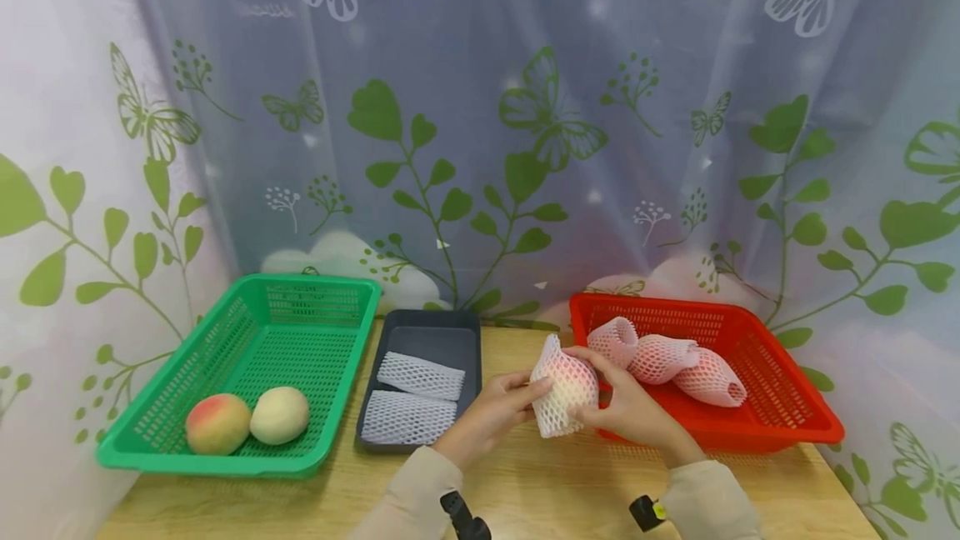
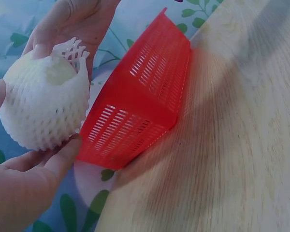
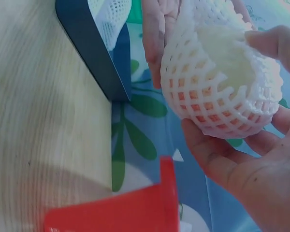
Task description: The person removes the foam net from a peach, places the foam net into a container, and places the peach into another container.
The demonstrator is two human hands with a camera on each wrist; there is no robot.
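I'm counting two plastic baskets (image 1: 202, 465), one dark tray (image 1: 431, 336), two round yellow-pink peaches (image 1: 217, 423), two white foam-mesh sleeves (image 1: 409, 417); right of the left hand (image 1: 487, 413), four foam-netted fruits (image 1: 708, 377).

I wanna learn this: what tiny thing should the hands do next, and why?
Maybe the right hand could ease the foam net further over the peach: a bare patch shows at the net's opening, and the left hand helps hold it.

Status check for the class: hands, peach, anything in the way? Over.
Left hand and right hand gripping peach. White foam net leaves part bare. Red basket near right hand; nothing visibly blocking.
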